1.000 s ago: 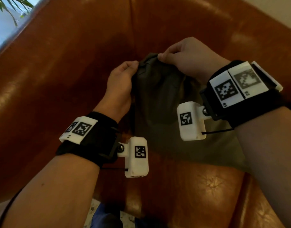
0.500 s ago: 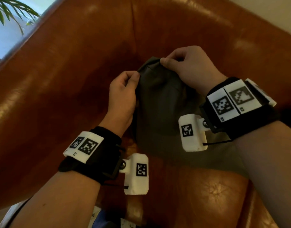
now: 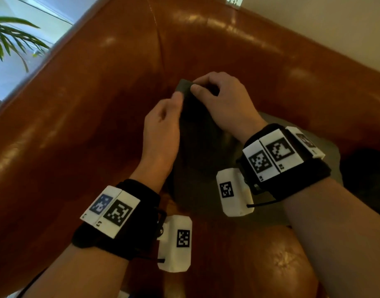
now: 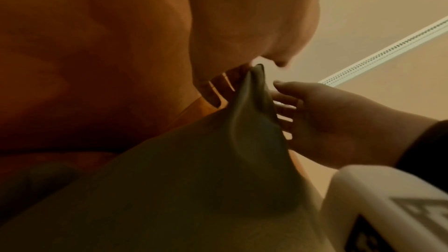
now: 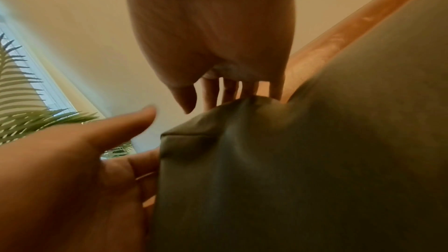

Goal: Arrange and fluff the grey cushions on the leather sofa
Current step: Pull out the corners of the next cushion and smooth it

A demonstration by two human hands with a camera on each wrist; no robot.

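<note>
A grey cushion [image 3: 197, 147] stands on edge in the corner of the brown leather sofa [image 3: 77, 125]. My left hand [image 3: 176, 97] and right hand [image 3: 197, 87] meet at its top corner [image 3: 183, 87]. The right thumb lies on the front of that corner with the fingers curled behind. In the left wrist view the cushion [image 4: 206, 179] narrows to a tip held between my left thumb and fingers. In the right wrist view the fingers of my right hand [image 5: 215, 101] touch the top edge of the cushion [image 5: 290, 160]. The cushion's lower part is hidden behind my wrists.
The sofa's backrest and armrest close in the corner on the left and behind. A potted palm [image 3: 10, 37] stands by a window beyond the armrest at the upper left. A pale wall [image 3: 313, 22] rises behind the backrest. Something dark [image 3: 367, 168] lies at the far right.
Both hands have drawn together along the cushion's top edge and now meet at one corner. The cushion looks narrower and more edge-on than before.
</note>
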